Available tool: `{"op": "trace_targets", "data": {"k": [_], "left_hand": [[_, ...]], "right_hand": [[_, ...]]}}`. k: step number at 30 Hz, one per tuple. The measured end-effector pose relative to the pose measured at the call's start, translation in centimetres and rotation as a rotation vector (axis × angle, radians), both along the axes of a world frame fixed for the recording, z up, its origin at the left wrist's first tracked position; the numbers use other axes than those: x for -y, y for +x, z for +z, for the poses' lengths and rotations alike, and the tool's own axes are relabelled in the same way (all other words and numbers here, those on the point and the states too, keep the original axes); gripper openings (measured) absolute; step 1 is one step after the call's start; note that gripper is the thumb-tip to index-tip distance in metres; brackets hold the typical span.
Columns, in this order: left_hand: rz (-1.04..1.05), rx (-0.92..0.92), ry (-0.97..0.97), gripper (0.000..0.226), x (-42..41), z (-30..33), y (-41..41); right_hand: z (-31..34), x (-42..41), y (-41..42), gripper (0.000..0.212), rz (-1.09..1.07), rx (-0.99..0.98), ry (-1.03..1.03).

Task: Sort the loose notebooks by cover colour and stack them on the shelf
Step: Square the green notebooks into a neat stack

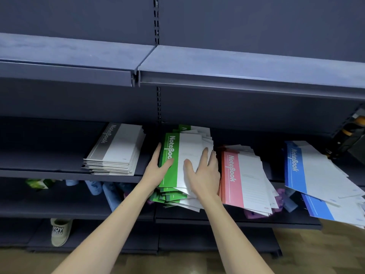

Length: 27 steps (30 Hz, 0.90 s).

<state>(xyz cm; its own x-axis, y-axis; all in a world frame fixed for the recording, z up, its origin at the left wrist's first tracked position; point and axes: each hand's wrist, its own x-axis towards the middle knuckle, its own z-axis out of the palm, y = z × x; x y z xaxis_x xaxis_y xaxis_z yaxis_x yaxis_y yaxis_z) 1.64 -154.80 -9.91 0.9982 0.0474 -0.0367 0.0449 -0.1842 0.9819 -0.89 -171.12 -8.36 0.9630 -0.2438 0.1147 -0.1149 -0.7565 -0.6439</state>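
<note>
While both flat hands [158,165] [203,171] press it, the green notebook stack [173,171] lies fanned, overhanging the shelf [59,173].

Two bare forearms reaching up and forward from the lower edge of the view, converging toward the middle. Left hand [157,167] set edge-on, fingers straight and together, pointing away, thumb spread to the right and lying flat. Right hand [203,169] palm down just beside it, fingers straight and slightly fanned, thumb angled out toward the left hand. Neither hand curled round anything; both pressing with flat fingers. Wrists nearly level, a narrow gap between the two thumbs.
</note>
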Motion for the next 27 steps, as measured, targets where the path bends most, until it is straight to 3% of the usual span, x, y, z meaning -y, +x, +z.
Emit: {"op": "trace_targets", "data": {"k": [5,10,13,17,27], "left_hand": [[-0.014,-0.028,-0.050,0.078,-0.2,0.3,0.7],[-0.064,-0.036,-0.050,0.081,-0.4,0.8,1.5],[-0.114,-0.020,-0.117,0.084,-0.7,0.6,1.7],[-0.159,0.040,-0.145,0.070,-0.4,0.0,2.0],[-0.112,0.056,-0.176,0.068,-2.6,-1.6,3.1]], "right_hand": [[0.7,2.5,1.2,0.080,0.138,-0.087,0.249],[1.1,4.4,2.8,0.074,0.317,0.158,-0.073],[0.1,3.8,3.0,0.067,0.375,0.132,-0.011],[-0.1,3.7,3.2,0.067,0.380,0.107,0.076],[-0.6,1.1,4.6,0.073,0.366,0.067,0.239]]}}
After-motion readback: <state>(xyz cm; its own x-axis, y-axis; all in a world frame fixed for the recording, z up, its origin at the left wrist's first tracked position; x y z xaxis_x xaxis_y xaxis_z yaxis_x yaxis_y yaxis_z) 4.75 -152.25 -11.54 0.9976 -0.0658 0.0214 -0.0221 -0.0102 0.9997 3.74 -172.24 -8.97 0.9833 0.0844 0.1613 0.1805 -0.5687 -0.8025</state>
